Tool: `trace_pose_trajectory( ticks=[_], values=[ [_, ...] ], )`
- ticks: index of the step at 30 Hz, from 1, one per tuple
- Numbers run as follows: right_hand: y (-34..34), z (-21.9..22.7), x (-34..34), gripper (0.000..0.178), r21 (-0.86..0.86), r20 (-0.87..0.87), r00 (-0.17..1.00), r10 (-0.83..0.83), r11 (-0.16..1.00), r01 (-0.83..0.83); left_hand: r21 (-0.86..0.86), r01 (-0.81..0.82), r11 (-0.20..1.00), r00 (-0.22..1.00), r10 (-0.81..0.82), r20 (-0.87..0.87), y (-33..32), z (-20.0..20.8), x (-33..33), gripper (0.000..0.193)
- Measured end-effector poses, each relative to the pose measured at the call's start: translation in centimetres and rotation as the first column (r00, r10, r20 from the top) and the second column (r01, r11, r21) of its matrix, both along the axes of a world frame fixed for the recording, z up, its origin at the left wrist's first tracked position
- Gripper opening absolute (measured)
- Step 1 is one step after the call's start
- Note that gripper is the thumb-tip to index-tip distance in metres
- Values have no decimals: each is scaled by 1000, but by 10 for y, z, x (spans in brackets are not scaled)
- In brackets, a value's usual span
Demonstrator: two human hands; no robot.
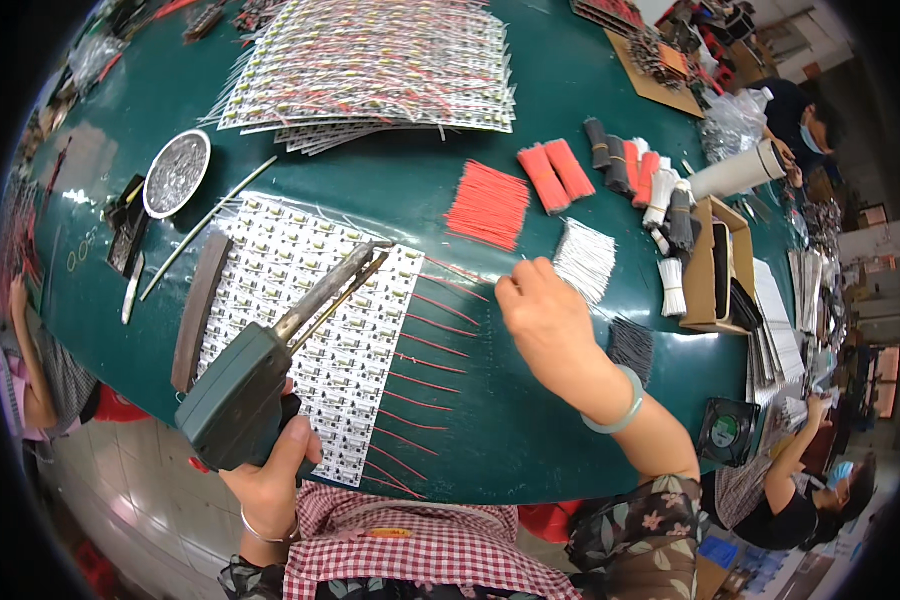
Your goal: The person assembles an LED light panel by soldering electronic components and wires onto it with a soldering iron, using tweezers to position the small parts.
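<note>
My left hand (pixel 282 465) is wrapped around the grip of a dark green soldering gun (pixel 238 385). Its long metal tip reaches over a white circuit board panel (pixel 345 345), ending near the panel's upper right corner. Red wires (pixel 425 390) stick out in a row from the panel's right edge. To the right of that corner, the fingers of my right hand (pixel 540 310) are pinched together on a thin red wire (pixel 455 268) that runs toward the panel. Bundles of cut red wires (pixel 487 205) and white wires (pixel 584 260) lie just beyond this hand, and dark wires (pixel 631 345) lie by its wrist.
A tall stack of wired panels (pixel 370 70) stands at the back. Left are a round metal bowl (pixel 177 175), a thin rod (pixel 205 230) and a dark bar (pixel 200 310) against the panel. A cardboard box (pixel 710 265) and small fan (pixel 728 432) stand right. Other people work nearby.
</note>
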State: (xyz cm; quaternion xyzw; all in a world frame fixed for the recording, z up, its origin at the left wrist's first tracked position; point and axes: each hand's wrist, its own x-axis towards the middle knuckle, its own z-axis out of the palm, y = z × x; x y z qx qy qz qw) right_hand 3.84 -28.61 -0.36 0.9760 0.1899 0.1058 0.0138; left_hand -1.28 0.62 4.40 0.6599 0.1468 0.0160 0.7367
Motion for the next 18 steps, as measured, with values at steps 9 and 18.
trace_pose_trajectory(
  ticks=[9,18],
  values=[
    [30,-47,33,38,647,92,996,2,760,-61,536,205,819,959,-277,55,-12,23,10,35],
    [38,-67,34,31,625,170,985,-29,776,-85,366,274,889,950,-309,38,-18,-20,35,15]
  ],
)
